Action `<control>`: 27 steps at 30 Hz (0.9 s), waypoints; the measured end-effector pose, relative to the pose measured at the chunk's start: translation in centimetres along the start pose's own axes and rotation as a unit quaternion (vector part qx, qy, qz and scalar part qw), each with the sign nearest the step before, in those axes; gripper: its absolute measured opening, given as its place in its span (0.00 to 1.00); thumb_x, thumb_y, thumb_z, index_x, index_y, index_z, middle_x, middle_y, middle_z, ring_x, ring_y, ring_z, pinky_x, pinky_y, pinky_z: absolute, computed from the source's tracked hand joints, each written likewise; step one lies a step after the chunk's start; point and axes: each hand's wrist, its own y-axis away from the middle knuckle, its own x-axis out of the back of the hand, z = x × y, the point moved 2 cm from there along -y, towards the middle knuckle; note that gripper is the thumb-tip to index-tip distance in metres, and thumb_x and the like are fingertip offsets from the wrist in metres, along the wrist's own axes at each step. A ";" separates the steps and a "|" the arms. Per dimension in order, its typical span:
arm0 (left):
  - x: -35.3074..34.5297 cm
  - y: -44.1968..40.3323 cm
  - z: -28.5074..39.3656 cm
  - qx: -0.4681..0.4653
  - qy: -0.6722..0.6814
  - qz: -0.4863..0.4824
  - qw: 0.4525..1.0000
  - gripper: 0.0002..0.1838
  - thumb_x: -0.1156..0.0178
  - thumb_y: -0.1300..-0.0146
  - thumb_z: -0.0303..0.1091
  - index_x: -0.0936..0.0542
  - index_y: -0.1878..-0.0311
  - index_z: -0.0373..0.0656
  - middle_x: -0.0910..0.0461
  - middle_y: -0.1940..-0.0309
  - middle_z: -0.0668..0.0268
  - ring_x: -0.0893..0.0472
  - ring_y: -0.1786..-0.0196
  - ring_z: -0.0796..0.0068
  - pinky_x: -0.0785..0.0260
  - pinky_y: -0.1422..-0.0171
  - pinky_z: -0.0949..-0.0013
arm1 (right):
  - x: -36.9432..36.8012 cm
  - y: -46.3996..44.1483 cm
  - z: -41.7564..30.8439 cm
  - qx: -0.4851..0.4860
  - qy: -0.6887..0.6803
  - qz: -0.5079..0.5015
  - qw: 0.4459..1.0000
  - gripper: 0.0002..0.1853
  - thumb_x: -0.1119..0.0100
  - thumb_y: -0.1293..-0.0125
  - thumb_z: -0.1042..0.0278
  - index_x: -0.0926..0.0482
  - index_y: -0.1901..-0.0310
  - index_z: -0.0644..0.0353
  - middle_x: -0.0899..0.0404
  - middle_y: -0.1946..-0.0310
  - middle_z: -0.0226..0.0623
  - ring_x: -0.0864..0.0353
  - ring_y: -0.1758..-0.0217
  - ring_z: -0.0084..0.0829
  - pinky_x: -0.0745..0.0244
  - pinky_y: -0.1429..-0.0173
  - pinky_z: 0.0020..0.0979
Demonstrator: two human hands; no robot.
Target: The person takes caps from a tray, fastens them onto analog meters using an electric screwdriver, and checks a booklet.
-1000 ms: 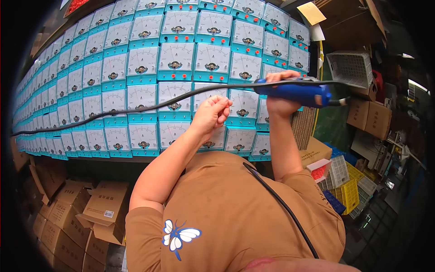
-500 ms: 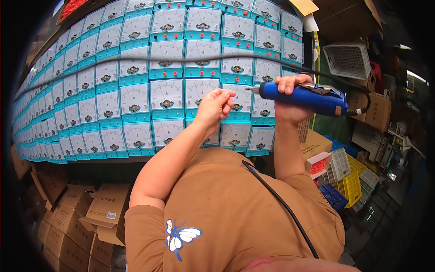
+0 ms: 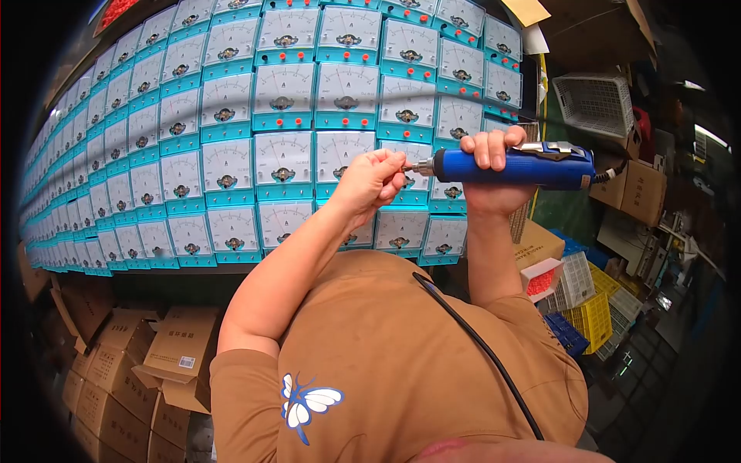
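Steadying blue driver [image 3: 532,171]: your right hand [image 3: 494,198] wraps closed round it; hold firm, wrist straight. Your left hand [image 3: 367,184] is pinched closed just left of driver tip [image 3: 422,166]; cannot tell what, if anything, it holds. Driver lies crosswise over right end of meters [image 3: 283,154]. Align tip with pinch, clear of skin.

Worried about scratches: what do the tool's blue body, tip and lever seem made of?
Blue body: probably plastic, possibly painted metal, by its even satin colour. Tip: likely metal, from its silvery shine. Lever: likely polished metal, given bright reflections.
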 end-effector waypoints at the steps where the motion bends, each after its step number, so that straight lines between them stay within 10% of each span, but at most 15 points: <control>1: -0.1 -0.3 0.2 -0.018 -0.017 0.008 1.000 0.09 0.51 0.29 0.34 0.26 0.56 0.38 0.26 0.78 0.69 0.37 0.84 0.88 0.48 0.82 0.83 | 0.4 -0.2 0.0 0.004 0.010 0.009 1.000 0.24 0.57 0.36 0.42 0.25 0.59 0.57 0.27 0.80 0.34 0.28 0.73 0.31 0.36 0.52 0.37; 8: 1.7 -0.4 0.1 -0.043 -0.060 0.090 0.993 0.10 0.54 0.28 0.33 0.27 0.53 0.38 0.24 0.74 0.69 0.36 0.82 0.88 0.46 0.81 0.83 | 2.4 -1.4 0.2 0.136 0.248 -0.016 0.959 0.28 0.60 0.36 0.40 0.24 0.59 0.61 0.24 0.77 0.39 0.26 0.71 0.34 0.35 0.53 0.39; 21: 1.0 -0.4 -0.1 -0.045 -0.065 0.055 0.995 0.08 0.48 0.30 0.35 0.27 0.60 0.40 0.27 0.79 0.72 0.36 0.83 0.90 0.50 0.83 0.83 | 2.5 -0.5 4.3 0.087 0.273 -0.045 0.957 0.26 0.55 0.34 0.42 0.29 0.63 0.63 0.24 0.75 0.42 0.24 0.71 0.31 0.29 0.64 0.31; 27: 0.4 -0.5 -0.3 -0.011 -0.037 0.063 0.997 0.09 0.48 0.30 0.36 0.27 0.61 0.40 0.27 0.79 0.73 0.37 0.84 0.90 0.49 0.82 0.84 | 3.9 -1.6 -0.8 0.117 0.146 0.022 0.982 0.26 0.58 0.37 0.41 0.26 0.60 0.60 0.25 0.77 0.38 0.26 0.71 0.33 0.34 0.54 0.39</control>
